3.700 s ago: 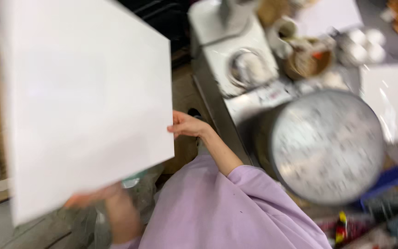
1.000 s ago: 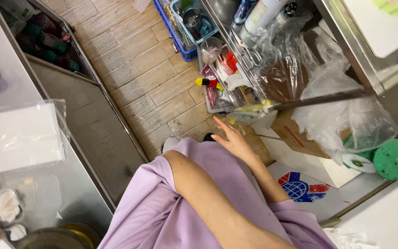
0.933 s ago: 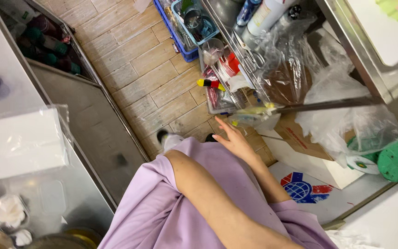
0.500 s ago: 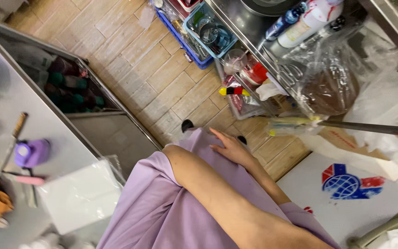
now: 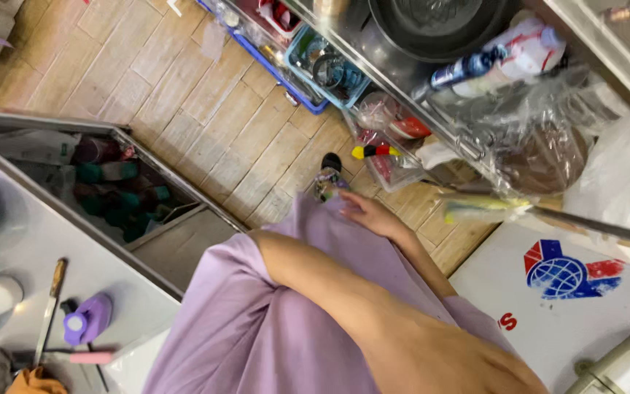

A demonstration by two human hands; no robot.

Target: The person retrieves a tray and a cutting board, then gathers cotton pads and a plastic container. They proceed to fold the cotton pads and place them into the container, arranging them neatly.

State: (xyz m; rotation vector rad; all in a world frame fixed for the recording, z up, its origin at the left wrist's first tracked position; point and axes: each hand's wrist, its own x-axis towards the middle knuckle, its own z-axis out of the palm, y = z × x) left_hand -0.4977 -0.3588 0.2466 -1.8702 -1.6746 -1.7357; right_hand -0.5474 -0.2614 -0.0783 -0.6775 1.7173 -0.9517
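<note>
Wood-plank floor (image 5: 184, 95) between a steel bench (image 5: 52, 241) and a shelf (image 5: 432, 117). Right hand (image 5: 370, 215) lies spread, empty, on the dress (image 5: 271, 321) beside the shelf; nothing is held yet. Left hand is unseen.

Lilac garment (image 5: 257, 321): soft matt cloth. Floor (image 5: 184, 102): wood-look planks, matt, grained. Counter (image 5: 30, 241): smooth brushed metal, dull sheen. Bags (image 5: 541, 138) on the shelf: thin glossy clear plastic, crinkled. Blue crate (image 5: 329, 73): hard plastic. White box (image 5: 563, 292): smooth, printed.
</note>
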